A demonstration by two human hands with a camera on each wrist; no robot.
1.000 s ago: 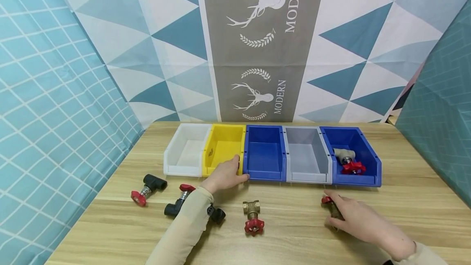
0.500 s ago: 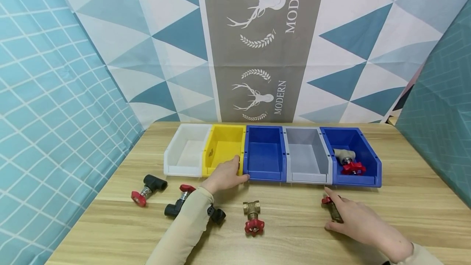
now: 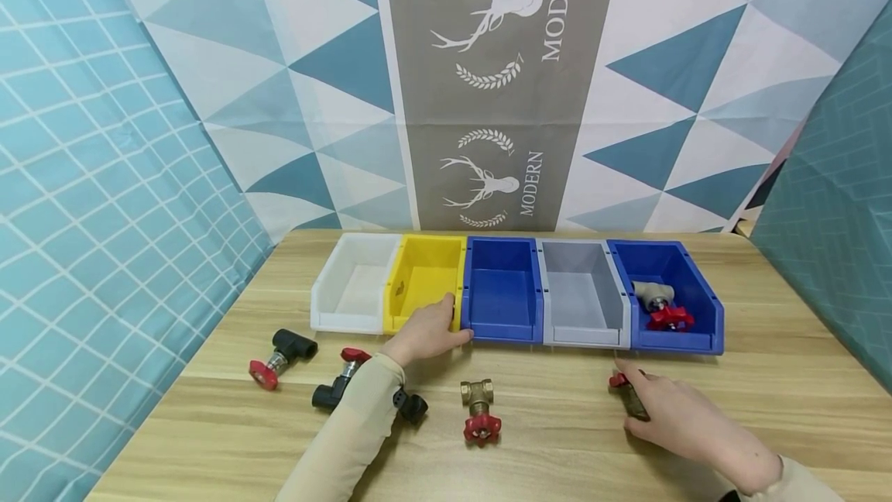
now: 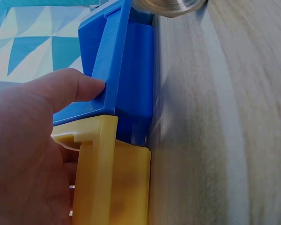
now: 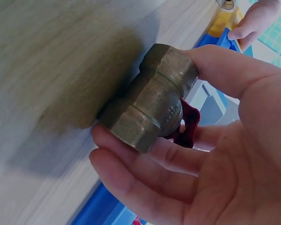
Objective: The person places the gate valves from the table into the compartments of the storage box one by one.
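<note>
My right hand holds a brass valve with a red handwheel between thumb and curled fingers, low over the table in front of the grey bin. In the right wrist view its brass body shows clearly, while the red wheel is partly hidden behind it. My left hand rests on the front of the bins: the thumb lies straight on the rim of the middle blue bin, the other fingers reach behind the wall of the yellow bin, mostly hidden. Another brass valve lies between my hands.
White, yellow, blue, grey and blue bins form a row. The right-end blue bin contains a beige valve with a red wheel. Black red-wheeled valves lie at left; my left sleeve partly covers the black fittings there.
My right hand shifts only slightly, its thumb moving a little around the brass valve. The left hand and the bins stay as they were.
</note>
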